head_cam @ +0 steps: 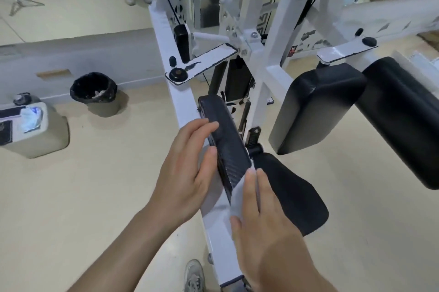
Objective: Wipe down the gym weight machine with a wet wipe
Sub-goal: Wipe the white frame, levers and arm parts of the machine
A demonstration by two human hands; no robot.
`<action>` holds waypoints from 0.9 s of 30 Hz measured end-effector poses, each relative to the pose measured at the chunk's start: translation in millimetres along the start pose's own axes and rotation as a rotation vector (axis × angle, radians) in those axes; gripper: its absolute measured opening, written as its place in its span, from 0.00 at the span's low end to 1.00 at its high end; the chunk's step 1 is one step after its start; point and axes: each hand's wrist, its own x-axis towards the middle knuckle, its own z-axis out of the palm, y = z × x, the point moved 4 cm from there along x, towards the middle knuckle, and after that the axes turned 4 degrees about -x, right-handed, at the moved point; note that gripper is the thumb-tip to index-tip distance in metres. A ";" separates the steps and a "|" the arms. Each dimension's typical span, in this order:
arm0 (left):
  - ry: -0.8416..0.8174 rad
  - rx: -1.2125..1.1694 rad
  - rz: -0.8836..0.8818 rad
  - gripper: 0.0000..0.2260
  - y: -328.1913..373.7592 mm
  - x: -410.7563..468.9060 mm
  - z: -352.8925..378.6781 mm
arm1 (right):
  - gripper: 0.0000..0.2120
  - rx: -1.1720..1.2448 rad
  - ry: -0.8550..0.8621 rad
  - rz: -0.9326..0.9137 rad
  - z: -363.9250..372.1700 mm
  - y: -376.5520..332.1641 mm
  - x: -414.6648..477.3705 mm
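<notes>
A white-framed weight machine [268, 54] fills the middle of the view, with a long white beam [180, 106] running toward me. A narrow black textured pad [225, 142] lies along that beam. My left hand [187, 173] steadies the pad's left side, fingers straight against it. My right hand [256, 211] presses a white wet wipe [237, 196] flat onto the near end of the pad and the beam, fingers extended. A black seat pad [292, 194] lies just right of my right hand.
Two large black cushions [318, 106] hang at the right. A bin with a black liner [95, 92] stands on the beige floor at the left, beside a beige container [33, 130] holding wipes. My shoe [193, 277] shows at the bottom. People's legs stand at the top left.
</notes>
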 end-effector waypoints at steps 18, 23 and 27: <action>0.125 -0.138 -0.158 0.16 -33.6 -3.7 -20.4 | 0.40 0.082 -0.167 -0.032 -43.6 -38.8 126.0; 0.136 -0.146 -0.202 0.14 -38.8 -16.0 -20.7 | 0.42 -0.028 -0.122 0.056 -63.9 -20.7 115.2; 0.050 -0.052 -0.194 0.17 -45.0 -28.7 -10.2 | 0.45 -0.028 -0.181 0.173 -41.4 -22.4 140.4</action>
